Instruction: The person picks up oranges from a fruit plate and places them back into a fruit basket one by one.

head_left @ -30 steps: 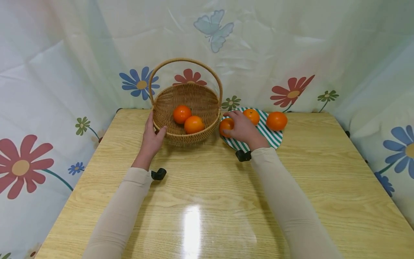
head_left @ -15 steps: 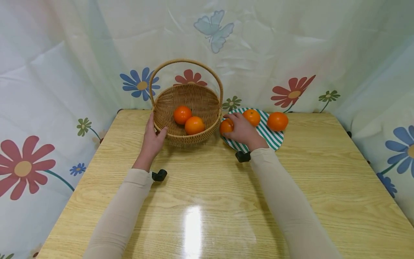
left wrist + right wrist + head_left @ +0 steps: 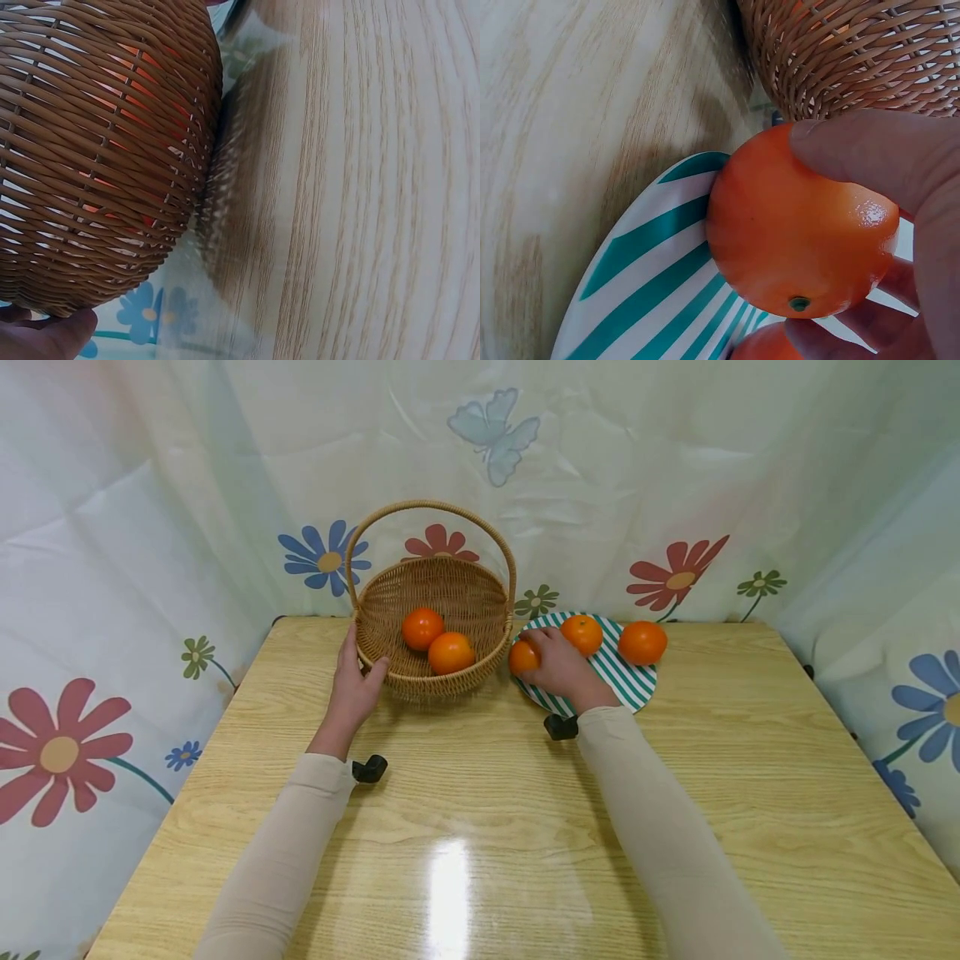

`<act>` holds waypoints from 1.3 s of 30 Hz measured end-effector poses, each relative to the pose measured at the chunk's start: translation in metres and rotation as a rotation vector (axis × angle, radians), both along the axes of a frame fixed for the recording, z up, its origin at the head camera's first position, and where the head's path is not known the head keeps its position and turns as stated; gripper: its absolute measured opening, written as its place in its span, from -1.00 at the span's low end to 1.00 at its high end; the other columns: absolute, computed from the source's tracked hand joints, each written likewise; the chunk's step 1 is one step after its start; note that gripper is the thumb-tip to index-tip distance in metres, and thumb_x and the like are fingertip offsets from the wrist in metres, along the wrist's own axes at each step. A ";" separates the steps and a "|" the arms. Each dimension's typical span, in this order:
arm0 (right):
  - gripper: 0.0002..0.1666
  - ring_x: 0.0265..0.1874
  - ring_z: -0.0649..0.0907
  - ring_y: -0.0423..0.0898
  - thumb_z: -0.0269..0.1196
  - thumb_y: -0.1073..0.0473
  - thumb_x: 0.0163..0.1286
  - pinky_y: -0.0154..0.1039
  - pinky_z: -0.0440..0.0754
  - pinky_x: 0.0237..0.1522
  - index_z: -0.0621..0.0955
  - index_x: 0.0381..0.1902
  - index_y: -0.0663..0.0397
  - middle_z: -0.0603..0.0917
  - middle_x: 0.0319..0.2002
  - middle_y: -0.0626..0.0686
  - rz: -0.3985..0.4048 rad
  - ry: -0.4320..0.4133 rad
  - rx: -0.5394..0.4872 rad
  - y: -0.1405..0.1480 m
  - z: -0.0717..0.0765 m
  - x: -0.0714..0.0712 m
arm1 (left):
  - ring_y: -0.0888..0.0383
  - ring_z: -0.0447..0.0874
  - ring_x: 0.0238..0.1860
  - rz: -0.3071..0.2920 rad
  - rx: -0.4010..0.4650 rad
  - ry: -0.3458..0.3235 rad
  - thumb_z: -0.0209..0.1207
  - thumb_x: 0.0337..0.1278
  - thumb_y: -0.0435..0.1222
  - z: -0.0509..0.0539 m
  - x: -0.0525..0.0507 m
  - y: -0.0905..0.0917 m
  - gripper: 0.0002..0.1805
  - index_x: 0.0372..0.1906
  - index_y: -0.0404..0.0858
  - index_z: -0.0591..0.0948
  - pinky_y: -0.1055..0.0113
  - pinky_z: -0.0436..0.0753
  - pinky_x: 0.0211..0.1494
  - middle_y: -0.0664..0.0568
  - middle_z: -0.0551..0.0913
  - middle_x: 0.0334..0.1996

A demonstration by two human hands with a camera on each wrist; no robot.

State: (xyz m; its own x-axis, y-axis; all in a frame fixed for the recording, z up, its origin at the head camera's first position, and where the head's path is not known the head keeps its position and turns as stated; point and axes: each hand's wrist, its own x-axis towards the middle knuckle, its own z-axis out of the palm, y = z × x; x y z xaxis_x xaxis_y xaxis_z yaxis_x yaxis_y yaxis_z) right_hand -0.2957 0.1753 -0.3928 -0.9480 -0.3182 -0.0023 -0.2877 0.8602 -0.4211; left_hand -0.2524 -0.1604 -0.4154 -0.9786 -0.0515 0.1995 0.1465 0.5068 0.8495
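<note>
From the head view, a person's two hands work at the far side of a wooden table (image 3: 480,785), in front of a cloth (image 3: 600,468) printed with flowers and a butterfly. The left hand (image 3: 354,692) rests against a wicker basket (image 3: 442,578), its fingers stretched along the outer left side and the thumb spread toward the front rim. Inside the basket lie two oranges: a rear orange (image 3: 422,628) and a front orange (image 3: 451,653), close together toward the front, under the arched handle (image 3: 429,504). The right hand (image 3: 566,667) grasps another orange (image 3: 522,657) at the left end of a striped plate (image 3: 636,687), just beside the basket. Behind that hand, a stemmed orange (image 3: 582,634) sits on the plate; a larger orange (image 3: 642,643) stands at the right edge. From the left wrist, the basket's woven wall fills one side — orange colour shows through the gaps — and the tips of the left hand touch its lower corner in the frame. From the right wrist, the right thumb (image 3: 870,154) lies on one side of the grasped orange and the fingers (image 3: 877,324) on the other; whether the fruit touches the plate, I cannot tell.
</note>
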 end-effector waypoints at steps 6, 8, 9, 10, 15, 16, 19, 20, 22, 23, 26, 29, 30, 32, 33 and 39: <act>-0.22 0.27 0.39 0.23 0.29 0.04 0.25 0.19 0.39 0.26 0.32 0.40 0.01 0.25 0.38 0.25 -0.006 0.015 0.001 0.002 0.001 0.004 | -0.14 -0.03 0.52 0.006 -0.007 0.004 0.01 0.34 -0.06 0.001 0.001 0.001 -0.11 0.57 -0.03 -0.24 -0.08 0.18 0.48 -0.10 -0.15 0.56; -0.22 0.27 0.40 0.23 0.29 0.05 0.25 0.19 0.41 0.25 0.32 0.41 0.00 0.24 0.39 0.24 -0.007 0.012 -0.002 0.003 0.002 0.006 | -0.15 -0.03 0.52 0.004 -0.008 0.005 0.01 0.34 -0.07 0.001 0.001 0.001 -0.11 0.57 -0.04 -0.24 -0.08 0.17 0.48 -0.10 -0.15 0.56; -0.22 0.27 0.40 0.23 0.29 0.05 0.25 0.19 0.41 0.24 0.32 0.41 -0.01 0.24 0.39 0.24 -0.008 0.010 -0.002 0.003 0.002 0.007 | -0.15 -0.02 0.52 0.003 -0.007 0.005 0.01 0.35 -0.07 0.001 0.001 0.001 -0.11 0.57 -0.04 -0.24 -0.08 0.17 0.48 -0.11 -0.15 0.56; -0.22 0.26 0.40 0.23 0.29 0.05 0.24 0.20 0.42 0.23 0.32 0.41 -0.01 0.24 0.39 0.24 -0.011 0.009 -0.003 0.003 0.003 0.009 | -0.16 -0.02 0.52 0.002 -0.005 0.004 0.01 0.35 -0.08 0.001 0.001 0.002 -0.11 0.57 -0.04 -0.24 -0.08 0.18 0.48 -0.11 -0.16 0.56; -0.22 0.25 0.41 0.22 0.29 0.04 0.24 0.21 0.42 0.21 0.33 0.40 -0.03 0.26 0.38 0.22 -0.015 0.022 0.003 0.004 0.005 0.012 | -0.17 -0.02 0.51 -0.001 0.004 -0.010 0.02 0.36 -0.10 0.000 0.001 0.001 -0.10 0.57 -0.03 -0.26 -0.10 0.18 0.47 -0.11 -0.18 0.56; -0.22 0.25 0.41 0.22 0.29 0.03 0.24 0.22 0.42 0.21 0.33 0.40 -0.03 0.26 0.38 0.22 -0.017 0.026 0.004 0.004 0.006 0.012 | -0.17 -0.02 0.51 0.000 0.005 -0.013 0.02 0.36 -0.10 0.000 0.001 0.001 -0.10 0.57 -0.02 -0.26 -0.10 0.18 0.47 -0.11 -0.18 0.56; -0.21 0.25 0.41 0.21 0.30 0.01 0.23 0.21 0.43 0.21 0.34 0.40 -0.05 0.27 0.38 0.20 -0.021 0.037 -0.003 0.004 0.007 0.014 | -0.16 -0.01 0.51 0.001 0.011 -0.017 0.02 0.35 -0.11 0.000 0.000 0.001 -0.10 0.57 -0.01 -0.26 -0.09 0.18 0.47 -0.10 -0.18 0.56; -0.22 0.25 0.41 0.21 0.30 0.00 0.23 0.21 0.43 0.21 0.34 0.39 -0.06 0.27 0.38 0.20 -0.022 0.038 -0.009 0.003 0.008 0.014 | -0.16 -0.01 0.51 0.001 0.014 -0.020 0.03 0.35 -0.11 0.000 0.000 0.001 -0.10 0.57 -0.01 -0.26 -0.09 0.19 0.47 -0.10 -0.18 0.56; -0.22 0.24 0.42 0.21 0.31 0.00 0.23 0.20 0.44 0.20 0.34 0.39 -0.06 0.27 0.38 0.19 -0.022 0.037 -0.022 0.003 0.009 0.016 | -0.15 -0.01 0.52 0.001 0.010 -0.023 0.02 0.35 -0.08 0.000 0.000 0.001 -0.10 0.57 0.01 -0.26 -0.08 0.19 0.47 -0.09 -0.18 0.56; -0.22 0.23 0.43 0.21 0.31 0.00 0.23 0.20 0.44 0.20 0.34 0.39 -0.06 0.27 0.38 0.19 -0.022 0.036 -0.029 0.003 0.010 0.017 | -0.15 -0.01 0.52 0.001 0.009 -0.027 0.02 0.35 -0.07 0.000 0.000 0.001 -0.10 0.57 0.03 -0.27 -0.08 0.19 0.47 -0.09 -0.18 0.56; -0.21 0.21 0.44 0.21 0.32 0.01 0.22 0.20 0.46 0.18 0.33 0.39 -0.05 0.27 0.38 0.20 -0.020 0.033 -0.050 0.004 0.012 0.019 | -0.16 -0.01 0.52 0.000 0.005 -0.036 0.00 0.35 -0.01 0.001 0.001 0.001 -0.10 0.57 0.05 -0.27 -0.09 0.19 0.47 -0.08 -0.19 0.56; -0.21 0.20 0.45 0.21 0.33 0.02 0.22 0.20 0.46 0.18 0.34 0.38 -0.04 0.27 0.36 0.21 -0.019 0.043 -0.060 0.004 0.014 0.020 | -0.16 -0.02 0.52 0.003 0.004 -0.038 0.00 0.34 0.01 0.001 0.001 0.001 -0.09 0.57 0.05 -0.27 -0.09 0.19 0.47 -0.07 -0.18 0.56; -0.21 0.20 0.45 0.21 0.33 0.01 0.22 0.20 0.46 0.18 0.33 0.38 -0.03 0.27 0.36 0.21 -0.019 0.045 -0.060 0.004 0.014 0.020 | -0.15 -0.02 0.52 0.004 0.005 -0.038 0.00 0.34 0.01 0.001 0.001 0.001 -0.09 0.57 0.04 -0.27 -0.08 0.19 0.47 -0.07 -0.18 0.56; -0.21 0.20 0.45 0.21 0.34 0.01 0.23 0.20 0.46 0.18 0.33 0.38 -0.02 0.26 0.36 0.22 -0.018 0.051 -0.060 0.004 0.015 0.021 | -0.16 -0.01 0.52 0.002 0.008 -0.037 0.01 0.35 -0.02 0.001 0.001 0.001 -0.10 0.57 0.03 -0.27 -0.08 0.19 0.47 -0.08 -0.18 0.56; -0.21 0.20 0.45 0.21 0.34 0.00 0.23 0.20 0.47 0.17 0.33 0.38 -0.02 0.26 0.36 0.22 -0.019 0.052 -0.060 0.005 0.016 0.022 | -0.16 0.00 0.51 0.003 0.011 -0.038 0.01 0.35 -0.03 0.001 0.001 0.001 -0.10 0.57 0.02 -0.27 -0.08 0.20 0.47 -0.08 -0.18 0.56; -0.20 0.17 0.47 0.21 0.34 -0.01 0.22 0.20 0.49 0.15 0.34 0.39 -0.04 0.27 0.36 0.20 -0.033 0.049 -0.074 0.005 0.024 0.027 | -0.16 0.03 0.50 0.001 0.025 -0.038 0.02 0.34 -0.06 0.002 0.001 0.001 -0.10 0.57 0.00 -0.26 -0.05 0.22 0.47 -0.10 -0.16 0.55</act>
State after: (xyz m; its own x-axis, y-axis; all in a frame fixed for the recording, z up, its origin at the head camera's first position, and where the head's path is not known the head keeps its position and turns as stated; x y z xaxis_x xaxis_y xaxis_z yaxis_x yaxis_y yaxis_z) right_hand -0.2689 0.1805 -0.3688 -0.9563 -0.2844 0.0670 -0.2818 0.8368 -0.4695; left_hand -0.2513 -0.1595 -0.4136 -0.9853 -0.0570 0.1612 0.1138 0.4852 0.8670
